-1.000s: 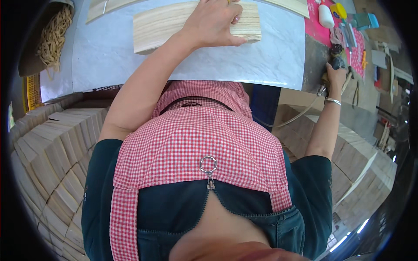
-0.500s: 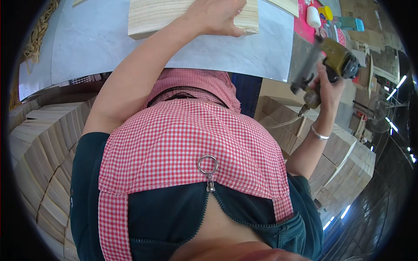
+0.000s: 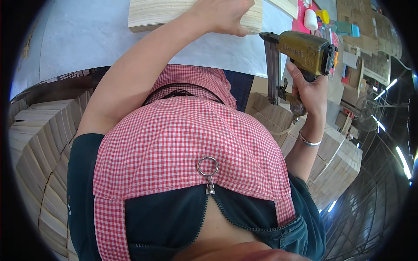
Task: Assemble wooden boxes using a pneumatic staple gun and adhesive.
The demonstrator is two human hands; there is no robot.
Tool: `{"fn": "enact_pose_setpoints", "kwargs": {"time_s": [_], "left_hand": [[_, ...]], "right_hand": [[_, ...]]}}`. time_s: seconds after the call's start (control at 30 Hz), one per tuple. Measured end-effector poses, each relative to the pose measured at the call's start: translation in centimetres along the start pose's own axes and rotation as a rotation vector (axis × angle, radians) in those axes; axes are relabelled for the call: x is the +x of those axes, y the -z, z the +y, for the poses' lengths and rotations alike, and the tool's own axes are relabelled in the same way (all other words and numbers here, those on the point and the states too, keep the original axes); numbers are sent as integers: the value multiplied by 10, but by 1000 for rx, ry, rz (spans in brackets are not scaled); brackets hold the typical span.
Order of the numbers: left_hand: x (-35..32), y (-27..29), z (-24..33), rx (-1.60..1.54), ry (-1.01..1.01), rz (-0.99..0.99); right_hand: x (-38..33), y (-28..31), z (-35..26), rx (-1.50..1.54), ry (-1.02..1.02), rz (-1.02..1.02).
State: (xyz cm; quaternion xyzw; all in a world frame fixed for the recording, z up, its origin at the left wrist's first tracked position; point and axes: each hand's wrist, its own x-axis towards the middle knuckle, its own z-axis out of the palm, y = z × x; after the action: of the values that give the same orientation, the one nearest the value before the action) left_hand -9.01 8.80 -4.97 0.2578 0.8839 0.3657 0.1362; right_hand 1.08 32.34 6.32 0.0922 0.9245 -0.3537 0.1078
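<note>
one nail gun [image 3: 301,48], gripped by the right hand [image 3: 314,93], seems mid-positioning; the left hand [image 3: 222,15] rests on the wooden piece [image 3: 156,15] (finger spread unclear); next likely needs steady alignment.

A line of bold lettering [image 3: 292,51] runs lengthwise along the flank of the olive-gold, metal-bodied nail gun [image 3: 305,47]. Nearer the tool's rear end, on the same flank, sits a smaller, blockier mark [image 3: 310,54], too small to make out. On the dark green fabric left sleeve [image 3: 85,174], close to its outer edge, a small pale mark [image 3: 69,209] is likewise too small to read.
</note>
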Motion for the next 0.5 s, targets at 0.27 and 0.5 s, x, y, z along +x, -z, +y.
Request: {"fn": "enact_pose_setpoints", "kwargs": {"time_s": [0.27, 0.5], "left_hand": [[3, 1, 3, 1, 41, -15], [1, -1, -1, -24, 14, -18]], "right_hand": [[4, -3, -6, -16, -58, 3], [12, 2, -14, -109, -69, -46]]}}
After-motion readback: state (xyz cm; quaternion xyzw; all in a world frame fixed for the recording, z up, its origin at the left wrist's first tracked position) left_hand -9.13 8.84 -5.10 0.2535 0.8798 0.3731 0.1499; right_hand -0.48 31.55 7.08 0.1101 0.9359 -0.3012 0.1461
